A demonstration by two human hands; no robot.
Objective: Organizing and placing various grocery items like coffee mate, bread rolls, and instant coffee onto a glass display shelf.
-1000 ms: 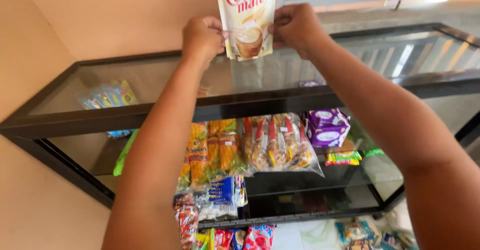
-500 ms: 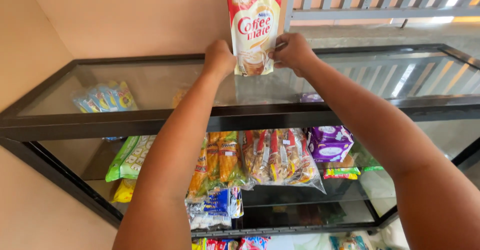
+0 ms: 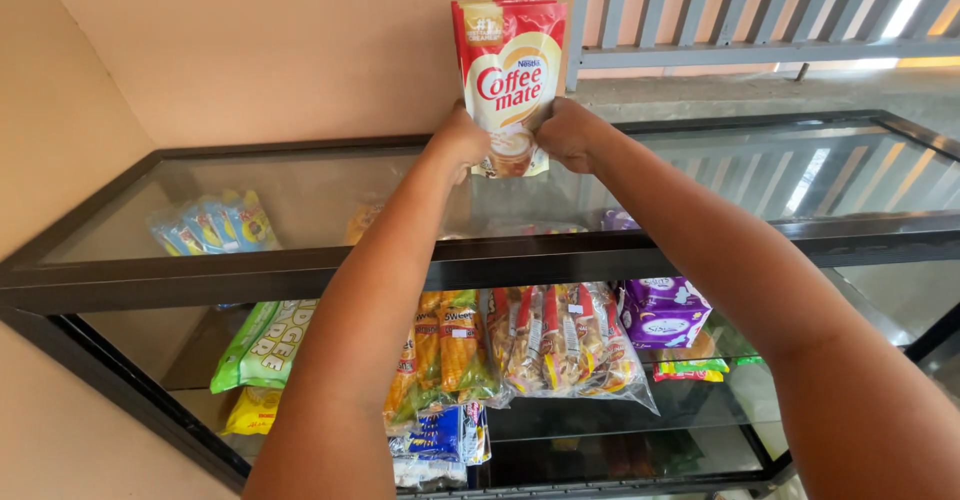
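Observation:
Both of my hands hold a red, white and cream stand-up pouch (image 3: 508,70) upright on the glass top of a black-framed display case (image 3: 300,278), close to the beige back wall. My left hand (image 3: 460,140) grips the pouch's lower left corner. My right hand (image 3: 567,134) grips its lower right corner. The pouch's bottom edge rests on or just above the glass; I cannot tell which.
Inside the case lie blue and yellow sachets (image 3: 212,223), green and yellow snack bags (image 3: 262,342), orange packets (image 3: 445,355), a clear bag of red-striped sticks (image 3: 565,338) and a purple pack (image 3: 662,310). A grey barred window (image 3: 760,10) is at upper right.
My hands and the pouch have come lower and toward the middle of the picture, and the whole pouch now shows, standing at the back of the glass top.

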